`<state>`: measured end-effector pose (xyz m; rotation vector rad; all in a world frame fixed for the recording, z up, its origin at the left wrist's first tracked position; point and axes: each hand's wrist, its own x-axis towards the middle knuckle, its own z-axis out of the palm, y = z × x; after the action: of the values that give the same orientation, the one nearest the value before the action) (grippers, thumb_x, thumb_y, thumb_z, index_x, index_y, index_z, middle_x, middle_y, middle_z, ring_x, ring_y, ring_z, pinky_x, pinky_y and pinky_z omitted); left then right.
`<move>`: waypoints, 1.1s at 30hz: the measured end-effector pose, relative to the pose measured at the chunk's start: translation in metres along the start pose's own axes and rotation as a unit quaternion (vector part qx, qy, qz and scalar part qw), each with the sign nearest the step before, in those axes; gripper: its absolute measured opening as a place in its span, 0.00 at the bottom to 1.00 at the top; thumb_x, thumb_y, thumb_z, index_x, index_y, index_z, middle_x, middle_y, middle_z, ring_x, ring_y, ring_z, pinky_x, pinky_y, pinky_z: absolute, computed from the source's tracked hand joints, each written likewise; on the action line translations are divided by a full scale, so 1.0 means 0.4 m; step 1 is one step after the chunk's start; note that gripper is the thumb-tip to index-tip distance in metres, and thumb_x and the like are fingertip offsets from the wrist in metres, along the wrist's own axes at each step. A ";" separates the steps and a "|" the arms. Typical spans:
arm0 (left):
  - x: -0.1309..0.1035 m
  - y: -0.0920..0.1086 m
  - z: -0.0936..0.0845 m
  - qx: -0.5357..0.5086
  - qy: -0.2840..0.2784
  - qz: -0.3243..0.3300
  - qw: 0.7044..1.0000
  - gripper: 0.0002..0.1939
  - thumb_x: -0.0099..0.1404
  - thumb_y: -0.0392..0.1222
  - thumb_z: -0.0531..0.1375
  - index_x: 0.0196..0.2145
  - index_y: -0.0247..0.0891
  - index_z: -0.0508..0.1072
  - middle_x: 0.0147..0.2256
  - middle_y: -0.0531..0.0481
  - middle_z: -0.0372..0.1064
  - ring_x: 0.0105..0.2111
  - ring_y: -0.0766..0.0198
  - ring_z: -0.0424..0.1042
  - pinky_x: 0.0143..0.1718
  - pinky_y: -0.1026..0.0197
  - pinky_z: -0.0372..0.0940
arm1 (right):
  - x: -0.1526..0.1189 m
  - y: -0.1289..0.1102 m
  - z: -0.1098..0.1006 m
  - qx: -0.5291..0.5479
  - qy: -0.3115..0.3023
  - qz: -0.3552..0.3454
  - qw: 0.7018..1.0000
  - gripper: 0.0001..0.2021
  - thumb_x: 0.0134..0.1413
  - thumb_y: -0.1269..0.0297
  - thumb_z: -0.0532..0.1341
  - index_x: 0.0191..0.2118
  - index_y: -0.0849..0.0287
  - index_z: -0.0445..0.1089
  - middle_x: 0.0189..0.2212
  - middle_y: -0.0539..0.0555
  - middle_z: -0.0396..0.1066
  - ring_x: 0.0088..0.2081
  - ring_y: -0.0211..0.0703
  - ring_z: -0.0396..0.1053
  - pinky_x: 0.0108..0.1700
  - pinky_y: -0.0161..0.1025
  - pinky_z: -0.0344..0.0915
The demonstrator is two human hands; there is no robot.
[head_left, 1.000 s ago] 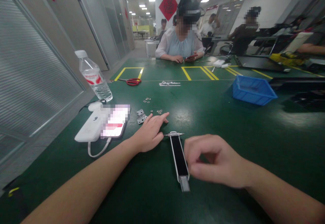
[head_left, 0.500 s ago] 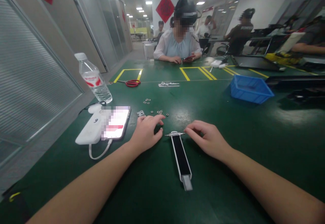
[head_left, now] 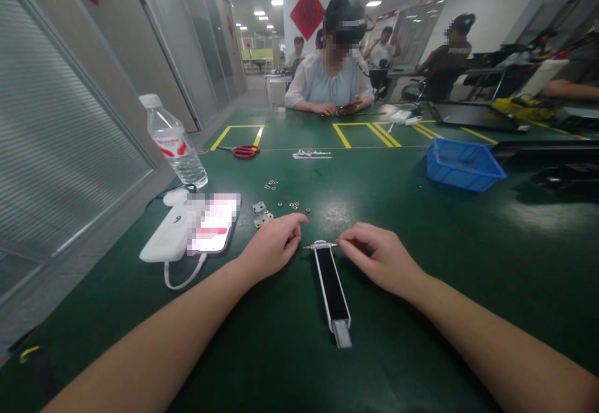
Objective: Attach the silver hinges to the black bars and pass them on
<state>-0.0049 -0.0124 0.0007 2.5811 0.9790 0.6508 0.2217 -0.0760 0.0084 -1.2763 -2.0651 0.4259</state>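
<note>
On the green table lies a long, narrow black piece with a white frame (head_left: 333,285) and a grey tab at its near end. Crosswise at its far end sits a thin metal rod (head_left: 307,247). My right hand (head_left: 381,254) pinches the rod's right end between thumb and fingertips. Left of the rod, my left hand (head_left: 274,244) has its index finger stretched forward and the thumb against the curled fingers; anything held there is too small to make out. Metal hinges (head_left: 260,209) lie partly behind that hand. Beyond it are several small nuts (head_left: 294,205) and several rings (head_left: 270,184).
At left are a white power bank (head_left: 163,235), a cabled phone (head_left: 219,223) and a water bottle (head_left: 175,148). Red-handled scissors (head_left: 246,151) and thin metal parts (head_left: 311,155) lie farther back. A blue bin (head_left: 463,166) stands at right. Another person (head_left: 330,79) sits opposite.
My left thumb and fingers have come together, and the hand has drawn back slightly, uncovering more of the hinges. My right fingertips have shifted slightly left along the rod.
</note>
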 end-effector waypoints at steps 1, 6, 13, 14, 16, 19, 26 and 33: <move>0.000 -0.001 0.001 -0.004 0.002 0.005 1.000 0.18 0.59 0.28 0.53 0.48 0.36 0.64 0.31 0.52 0.69 0.33 0.62 0.70 0.39 0.56 0.63 | 0.000 0.000 0.000 0.000 0.001 -0.002 1.000 0.10 0.61 0.65 0.55 0.33 0.60 0.72 0.26 0.52 0.70 0.27 0.37 0.64 0.31 0.37 0.61; -0.004 -0.005 0.005 -0.013 0.051 0.031 0.998 0.20 0.60 0.27 0.54 0.50 0.36 0.63 0.35 0.51 0.69 0.34 0.63 0.70 0.40 0.56 0.65 | 0.001 -0.002 -0.001 -0.002 -0.002 -0.009 1.000 0.10 0.60 0.66 0.55 0.33 0.62 0.72 0.26 0.53 0.69 0.27 0.38 0.64 0.31 0.38 0.60; -0.011 0.034 0.011 -0.062 0.169 0.139 0.974 0.16 0.63 0.28 0.55 0.48 0.37 0.64 0.36 0.50 0.68 0.37 0.65 0.69 0.41 0.59 0.67 | -0.003 -0.013 0.002 0.041 0.003 -0.013 0.999 0.10 0.61 0.66 0.55 0.36 0.62 0.73 0.27 0.53 0.70 0.28 0.38 0.66 0.31 0.37 0.62; -0.012 0.042 0.013 -0.070 0.171 0.148 0.972 0.15 0.64 0.28 0.55 0.48 0.37 0.64 0.36 0.50 0.68 0.37 0.65 0.69 0.41 0.60 0.67 | -0.004 -0.016 0.004 0.048 0.004 -0.015 0.999 0.10 0.61 0.66 0.55 0.37 0.61 0.73 0.27 0.54 0.70 0.29 0.39 0.66 0.31 0.37 0.62; -0.016 0.057 0.016 -0.081 0.168 0.172 0.967 0.14 0.65 0.29 0.55 0.48 0.38 0.64 0.37 0.50 0.69 0.38 0.65 0.70 0.42 0.60 0.68 | -0.008 -0.024 0.007 0.059 0.010 -0.023 0.998 0.10 0.61 0.66 0.55 0.39 0.61 0.74 0.28 0.54 0.70 0.29 0.39 0.67 0.32 0.37 0.63; -0.023 0.070 0.018 -0.058 0.165 0.215 0.961 0.14 0.66 0.30 0.55 0.48 0.39 0.64 0.41 0.47 0.69 0.41 0.64 0.70 0.42 0.60 0.68 | -0.013 -0.033 0.013 0.064 0.017 -0.046 0.997 0.10 0.61 0.66 0.55 0.40 0.61 0.74 0.27 0.53 0.70 0.28 0.39 0.67 0.31 0.37 0.63; -0.031 0.083 0.002 -0.001 0.151 0.284 0.947 0.13 0.68 0.30 0.53 0.49 0.39 0.65 0.41 0.47 0.70 0.42 0.65 0.71 0.44 0.61 0.67 | -0.016 -0.036 0.017 0.054 -0.014 -0.094 0.994 0.10 0.62 0.67 0.55 0.35 0.59 0.74 0.26 0.52 0.72 0.28 0.37 0.67 0.33 0.37 0.62; -0.032 0.094 -0.008 0.005 0.155 0.316 0.936 0.11 0.69 0.32 0.54 0.48 0.40 0.66 0.40 0.49 0.71 0.38 0.66 0.71 0.40 0.63 0.67 | -0.013 -0.043 0.012 0.115 -0.031 -0.078 0.990 0.09 0.60 0.65 0.58 0.34 0.61 0.74 0.22 0.50 0.65 0.25 0.35 0.63 0.27 0.33 0.60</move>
<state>0.0054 -0.0477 0.0156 2.8507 0.1878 1.2407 0.2086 -0.0883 0.0132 -0.9695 -2.0795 0.6180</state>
